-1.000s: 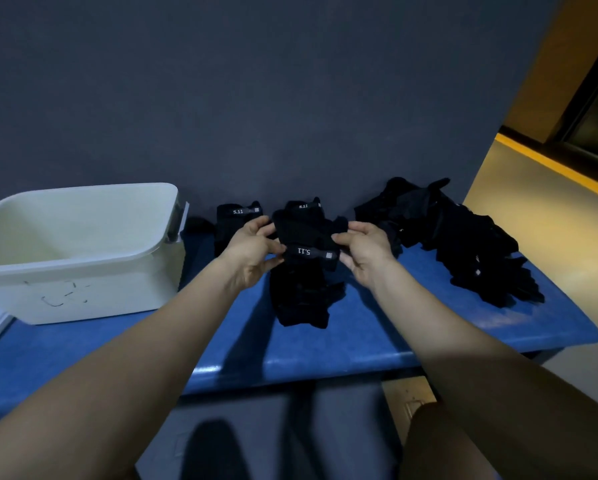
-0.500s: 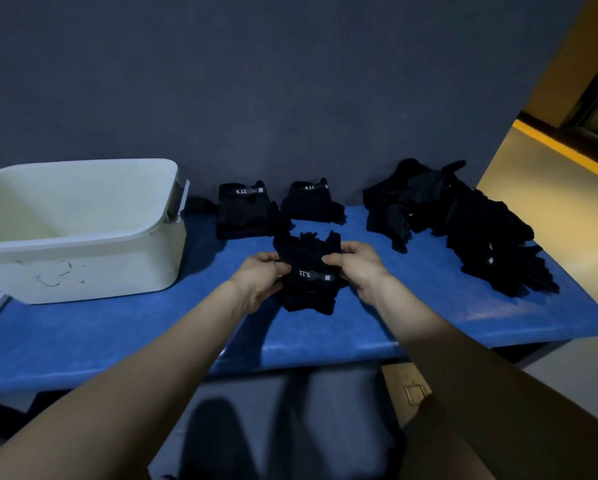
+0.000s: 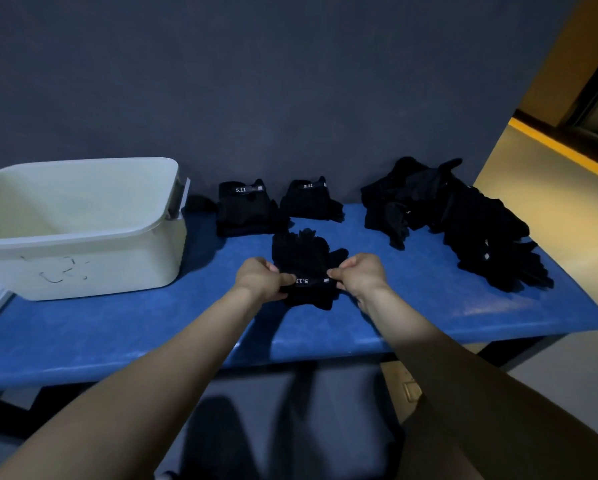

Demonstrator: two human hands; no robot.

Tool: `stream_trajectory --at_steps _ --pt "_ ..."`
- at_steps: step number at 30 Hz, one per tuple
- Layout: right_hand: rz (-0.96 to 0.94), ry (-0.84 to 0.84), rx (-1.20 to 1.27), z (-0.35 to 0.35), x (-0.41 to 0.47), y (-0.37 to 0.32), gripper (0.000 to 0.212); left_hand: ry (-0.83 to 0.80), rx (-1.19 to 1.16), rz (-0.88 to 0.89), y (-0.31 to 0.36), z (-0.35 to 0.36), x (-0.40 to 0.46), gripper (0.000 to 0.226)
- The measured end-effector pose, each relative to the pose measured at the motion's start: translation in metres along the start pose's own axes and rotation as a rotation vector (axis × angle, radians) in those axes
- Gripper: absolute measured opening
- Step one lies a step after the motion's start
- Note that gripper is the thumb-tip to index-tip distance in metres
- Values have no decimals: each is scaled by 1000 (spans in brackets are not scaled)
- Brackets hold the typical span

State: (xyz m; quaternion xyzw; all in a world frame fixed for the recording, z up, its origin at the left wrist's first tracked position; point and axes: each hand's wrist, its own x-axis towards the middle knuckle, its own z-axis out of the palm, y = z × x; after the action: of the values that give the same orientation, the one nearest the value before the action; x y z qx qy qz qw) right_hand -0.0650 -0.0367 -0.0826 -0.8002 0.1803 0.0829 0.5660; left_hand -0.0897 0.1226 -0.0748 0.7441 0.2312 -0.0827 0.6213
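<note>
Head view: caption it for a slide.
Left hand and right hand grip black gloves on a blue table beside a white tub.

The front gloves (image 3: 306, 258) are coloured plain black, with small white lettering on the cuff band. The same black and white "5.11" print is shown on the left folded pair (image 3: 243, 213) and the right folded pair (image 3: 308, 202). The loose glove pile (image 3: 463, 216) is seen as black. The table top (image 3: 429, 317) is covered in bright blue. The tub (image 3: 134, 261) is coloured off-white, with dark scribbles on its side. The wall (image 3: 256, 81) is painted dark grey, and the tan floor (image 3: 550, 209) is crossed by a yellow stripe (image 3: 564, 150).
</note>
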Motion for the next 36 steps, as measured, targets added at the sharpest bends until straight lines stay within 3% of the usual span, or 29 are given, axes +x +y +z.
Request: stream_trajectory --at_steps 7,14,18,20,22,24,26,31,36 --pt "-90 -1 -217 3 -4 5 5 27 201 -5 -5 2 -1 30" --pt "-155 16 -179 -2 -5 -2 3 55 361 124 -6 -1 0 33" --pt "-157 -47 -315 -3 -7 5 9 46 465 138 -9 -1 0 37" --pt "-219 -31 -372 -6 -6 4 15 84 472 243 -10 -1 1 36" --pt "-395 17 -464 -10 -5 0 21 132 504 465 -11 -4 3 26" --pt "-608 -38 -597 -10 -5 -4 26 66 616 652 -10 -8 6 27" --pt "-700 -178 -736 -9 -5 -3 39 -67 759 712 -11 -10 10 36" --pt "-640 -424 -890 -22 -1 14 54 -301 963 562 -16 -23 14 50" --pt "-693 -426 -1008 -24 8 13 53 -352 984 555 -16 -31 18 64"
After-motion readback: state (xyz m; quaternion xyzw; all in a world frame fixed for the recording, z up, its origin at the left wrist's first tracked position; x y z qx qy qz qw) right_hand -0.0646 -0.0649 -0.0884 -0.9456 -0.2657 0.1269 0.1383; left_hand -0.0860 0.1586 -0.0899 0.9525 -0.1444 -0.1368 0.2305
